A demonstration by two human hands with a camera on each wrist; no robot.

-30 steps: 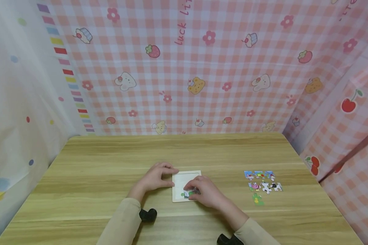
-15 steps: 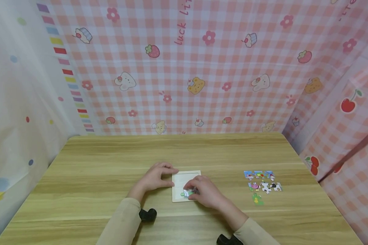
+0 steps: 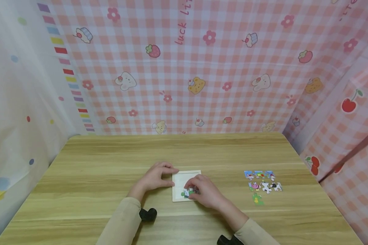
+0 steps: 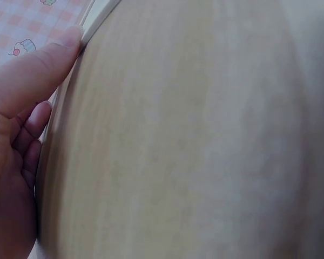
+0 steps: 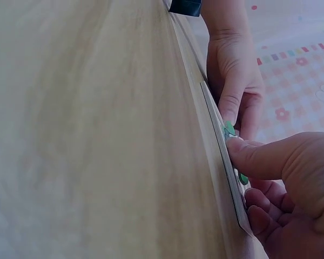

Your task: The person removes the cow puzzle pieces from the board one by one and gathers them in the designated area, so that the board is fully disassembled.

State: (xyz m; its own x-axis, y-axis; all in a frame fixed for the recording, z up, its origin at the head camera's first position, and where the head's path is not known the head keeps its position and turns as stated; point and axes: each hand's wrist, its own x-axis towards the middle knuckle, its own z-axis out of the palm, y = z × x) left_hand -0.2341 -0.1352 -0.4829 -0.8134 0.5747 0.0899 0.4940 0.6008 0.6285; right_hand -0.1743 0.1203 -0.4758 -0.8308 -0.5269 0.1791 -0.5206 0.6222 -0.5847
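A shallow white puzzle tray (image 3: 180, 178) lies on the table in the head view. My left hand (image 3: 154, 177) rests at its left side, with the thumb and a fingertip spread apart against the edge. In the left wrist view, the left thumb (image 4: 40, 70) touches the pale rim. My right hand (image 3: 208, 192) is over the tray's lower right part. Its thumb and fingers pinch a green and white puzzle piece (image 3: 186, 194), partly hidden by the fingers. From the right wrist, green bits of the puzzle piece (image 5: 229, 127) show beside the thumb, low against the tray.
Several loose puzzle pieces (image 3: 265, 187) lie to the right in uneven rows, with a green one (image 3: 257, 199) nearest the front. The wooden table (image 3: 110, 153) ends at a pink checked curtain (image 3: 178, 102). Black wrist mounts (image 3: 148, 215) sit on both forearms.
Both hands stay nearly in place. The piece under the right fingers shifts slightly: it looked paler half a second ago and shows darker green now.
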